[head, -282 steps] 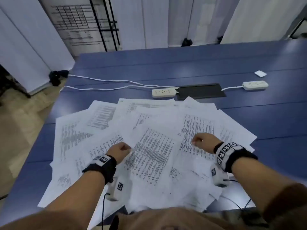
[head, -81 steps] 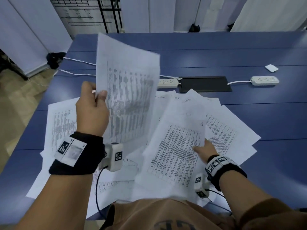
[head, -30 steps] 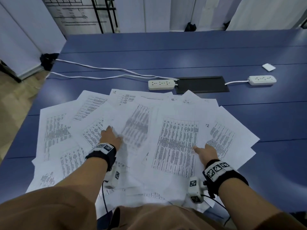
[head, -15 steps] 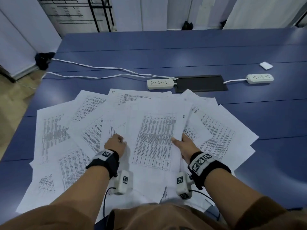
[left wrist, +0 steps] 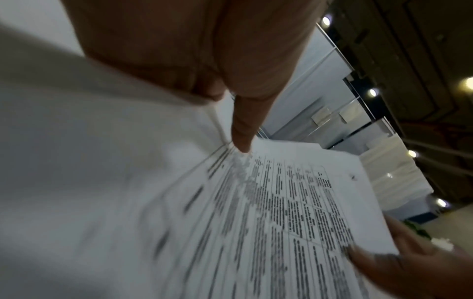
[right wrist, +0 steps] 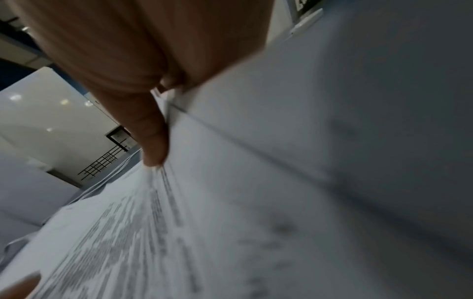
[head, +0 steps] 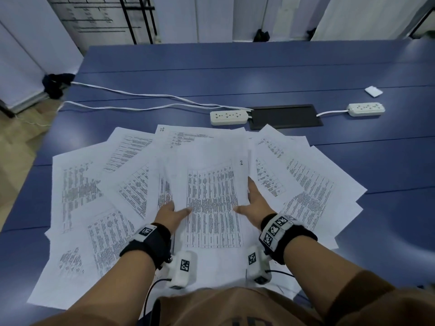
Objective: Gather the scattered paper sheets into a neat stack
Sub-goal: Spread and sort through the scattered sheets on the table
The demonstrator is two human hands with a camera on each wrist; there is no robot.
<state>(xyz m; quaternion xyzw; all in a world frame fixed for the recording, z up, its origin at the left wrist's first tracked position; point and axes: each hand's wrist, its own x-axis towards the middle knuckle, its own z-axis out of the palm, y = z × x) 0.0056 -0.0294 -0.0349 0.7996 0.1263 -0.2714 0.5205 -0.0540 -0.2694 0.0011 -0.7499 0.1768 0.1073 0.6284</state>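
Note:
Several printed paper sheets point(head: 77, 184) lie fanned over the near part of the blue table point(head: 235, 67). In the middle, one sheet point(head: 211, 184) marked "2" lies on top, with more paper layered under its edge. My left hand point(head: 179, 209) pinches its left edge, the thumb point(left wrist: 243, 131) on the print and the fingers hidden beneath. At the right edge my right hand point(head: 249, 201) pinches it too, the thumb point(right wrist: 153, 141) on top and the fingers running straight along the edge. The same sheet point(left wrist: 281, 202) fills both wrist views, blurred.
Two white power strips point(head: 228, 117) point(head: 366, 109) flank a black cable hatch point(head: 286, 116) just beyond the papers. White cords point(head: 141, 100) trail off the table's left edge. A small white item point(head: 373, 91) lies far right. Bare blue tabletop stretches behind and to the right.
Both hands have closed in on the middle sheet. The left hand moved from the papers beside it to its left edge, and both thumbs now lie on top.

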